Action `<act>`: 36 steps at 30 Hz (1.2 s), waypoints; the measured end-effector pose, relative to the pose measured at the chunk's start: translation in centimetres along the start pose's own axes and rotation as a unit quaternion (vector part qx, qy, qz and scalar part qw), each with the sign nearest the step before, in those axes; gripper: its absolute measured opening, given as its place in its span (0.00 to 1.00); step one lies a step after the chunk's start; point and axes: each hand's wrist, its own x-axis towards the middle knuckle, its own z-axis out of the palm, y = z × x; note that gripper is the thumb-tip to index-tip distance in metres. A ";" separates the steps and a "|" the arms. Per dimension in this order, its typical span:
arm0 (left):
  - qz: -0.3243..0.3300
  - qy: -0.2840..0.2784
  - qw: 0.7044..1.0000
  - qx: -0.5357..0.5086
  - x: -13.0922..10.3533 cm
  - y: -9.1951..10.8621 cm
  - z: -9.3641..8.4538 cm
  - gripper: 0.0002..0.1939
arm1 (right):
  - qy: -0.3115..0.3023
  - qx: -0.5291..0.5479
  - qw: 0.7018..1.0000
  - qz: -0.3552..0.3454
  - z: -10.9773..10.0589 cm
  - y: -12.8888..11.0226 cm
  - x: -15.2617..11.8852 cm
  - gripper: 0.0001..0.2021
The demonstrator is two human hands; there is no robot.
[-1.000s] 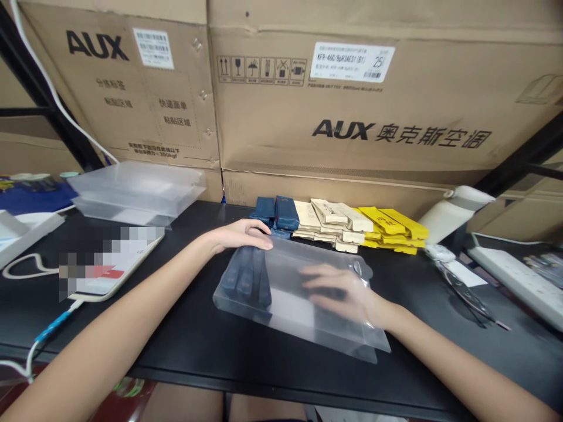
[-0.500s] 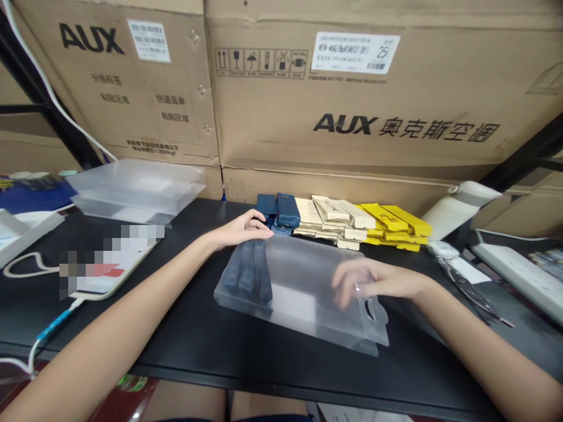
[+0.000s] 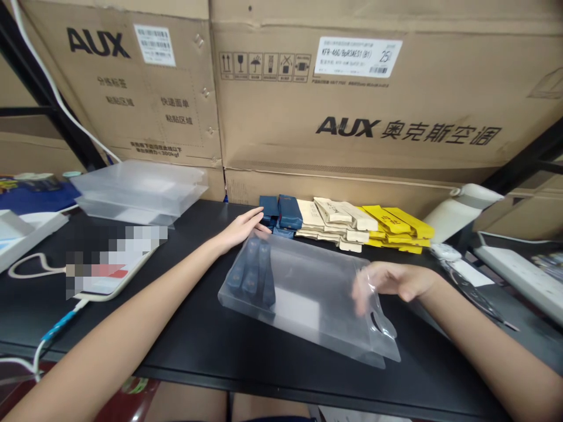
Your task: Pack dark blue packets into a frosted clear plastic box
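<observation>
A frosted clear plastic bag [image 3: 325, 293] with a cut-out handle lies flat before me, its open end to the right. Several dark blue packets [image 3: 251, 272] show through its left end, side by side. My left hand [image 3: 246, 225] rests at the bag's upper left corner, fingers stretched towards a pile of blue packets [image 3: 289, 212]; its fingertips touch or nearly touch them. At the opening, my right hand [image 3: 391, 281] has its fingers partly inside the bag, seen blurred through the plastic. They look loosely extended, with nothing visible in them.
Cream packets [image 3: 338, 214] and yellow packets [image 3: 396, 223] are piled beside the blue ones. More plastic bags [image 3: 141, 187] lie at the back left, near a phone [image 3: 118, 275] on a cable. A white bottle [image 3: 461, 211] and power strip [image 3: 514, 269] stand right; cardboard boxes [image 3: 373, 158] wall the back.
My right hand has drawn back to the right, towards the bag's opening. My left hand's fingers have straightened beside the blue pile. The view has shifted slightly.
</observation>
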 end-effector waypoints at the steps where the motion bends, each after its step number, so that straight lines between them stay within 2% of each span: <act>1: 0.000 0.010 1.000 -0.007 0.1 -0.1 0.1 0.29 | 0.015 0.000 1.000 0.002 0.1 0.1 0.1 0.27; 5: 0.006 0.045 0.999 -0.022 0.3 -0.5 0.2 0.25 | 0.046 -0.005 0.999 0.015 0.6 0.1 0.4 0.20; 15: 0.016 0.059 0.998 0.017 0.6 -0.9 0.2 0.23 | 0.060 -0.021 0.998 0.024 0.8 -0.1 0.7 0.17; 18: 0.078 0.087 0.987 0.108 0.4 -1.0 -0.1 0.20 | 0.061 -0.023 0.998 0.025 0.7 -0.1 0.7 0.17; 20: 0.173 0.154 0.948 0.216 0.3 -1.1 -0.5 0.15 | 0.053 -0.021 0.998 0.022 0.6 0.0 0.6 0.18; 23: 0.311 0.244 0.852 0.344 0.1 -1.2 -1.0 0.13 | 0.039 -0.006 0.999 0.017 0.5 0.1 0.6 0.22; 24: 0.337 0.255 0.829 0.367 0.2 -1.3 -1.2 0.13 | 0.037 -0.002 0.999 0.016 0.5 0.2 0.7 0.22; 26: 0.364 0.246 0.809 0.391 0.4 -1.6 -1.4 0.14 | 0.039 -0.001 0.999 0.015 0.5 0.2 0.7 0.22; 28: 0.356 0.210 0.820 0.396 0.7 -2.0 -1.6 0.19 | 0.043 -0.008 0.999 0.017 0.5 0.2 0.7 0.20; 31: 0.294 0.143 0.864 0.383 1.0 -2.5 -1.9 0.22 | 0.048 -0.011 0.999 0.018 0.6 0.2 0.7 0.20; 36: 0.219 0.098 0.914 0.328 1.1 -2.6 -1.8 0.23 | 0.050 -0.002 0.999 0.011 0.5 0.5 0.6 0.22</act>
